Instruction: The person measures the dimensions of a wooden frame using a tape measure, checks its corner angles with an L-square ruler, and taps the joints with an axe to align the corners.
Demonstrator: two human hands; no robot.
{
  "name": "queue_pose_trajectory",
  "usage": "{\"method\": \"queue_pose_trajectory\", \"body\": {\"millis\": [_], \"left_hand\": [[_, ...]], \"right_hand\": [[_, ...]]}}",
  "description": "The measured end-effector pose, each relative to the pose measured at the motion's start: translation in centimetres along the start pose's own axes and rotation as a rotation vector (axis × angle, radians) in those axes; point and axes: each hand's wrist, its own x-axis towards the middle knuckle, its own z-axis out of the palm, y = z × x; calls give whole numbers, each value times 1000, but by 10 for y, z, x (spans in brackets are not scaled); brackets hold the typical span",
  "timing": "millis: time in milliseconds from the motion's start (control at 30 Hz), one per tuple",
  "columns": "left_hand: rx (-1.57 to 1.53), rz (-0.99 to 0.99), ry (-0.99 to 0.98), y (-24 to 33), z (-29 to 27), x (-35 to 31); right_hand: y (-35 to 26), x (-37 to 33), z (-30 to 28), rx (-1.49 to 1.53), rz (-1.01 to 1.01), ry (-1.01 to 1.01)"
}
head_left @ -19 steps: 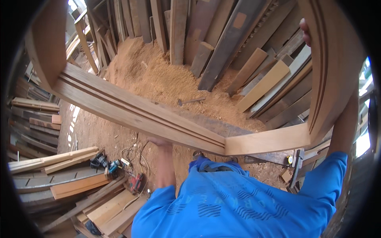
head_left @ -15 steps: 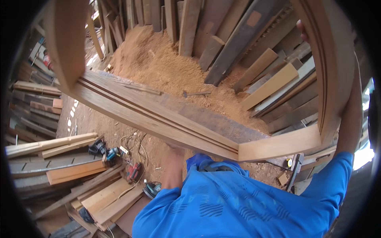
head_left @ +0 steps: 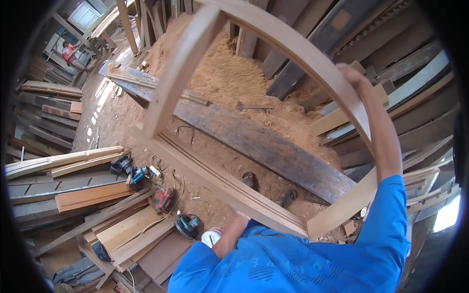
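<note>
In front of me is a pale wooden frame (head_left: pixel 217 183) with grooved rails, held raised and tilted. One of its sides is curved. My right hand (head_left: pixel 352 77) grips this curved side from the outside, high on the right, with its fingers partly hidden behind the wood. Down near my body, my left hand (head_left: pixel 237 218) is at the outer edge of the lower rail, and the rail hides most of its fingers. Beyond and below the frame lies a dark, worn plank bench (head_left: pixel 264 141), seen through its opening.
Sawdust with a hammer (head_left: pixel 255 106) on it lies past the bench. Boards lean at the far right. To my left are stacked planks (head_left: pixel 132 239), corded power tools (head_left: pixel 163 198), a green-and-black power tool (head_left: pixel 188 224) and a tub (head_left: pixel 212 236). A person (head_left: pixel 71 52) is far left.
The frame has swung and tipped, its left upright moving right and its far corner coming into view. My right hand now shows fully on the curved side. More bench and both sandals are visible.
</note>
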Motion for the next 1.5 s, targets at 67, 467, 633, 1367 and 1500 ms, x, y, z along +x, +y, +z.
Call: {"method": "queue_pose_trajectory", "body": {"millis": [67, 467, 633, 1367, 1500], "left_hand": [[35, -68, -13, -15, -2, -2], [179, -396, 108, -78, -53, -26], [208, -466, 228, -77, -83, -52], [-243, -14, 260, -5, -104, 29], [-602, 249, 497, 100, -66, 96]], "right_hand": [[56, 23, 14, 88, 76, 15], [263, 107, 67, 12, 296, 119], [299, 123, 87, -213, 158, 86], [165, -31, 213, 111, -62, 560], [157, -48, 269, 499, 215, 152]]}}
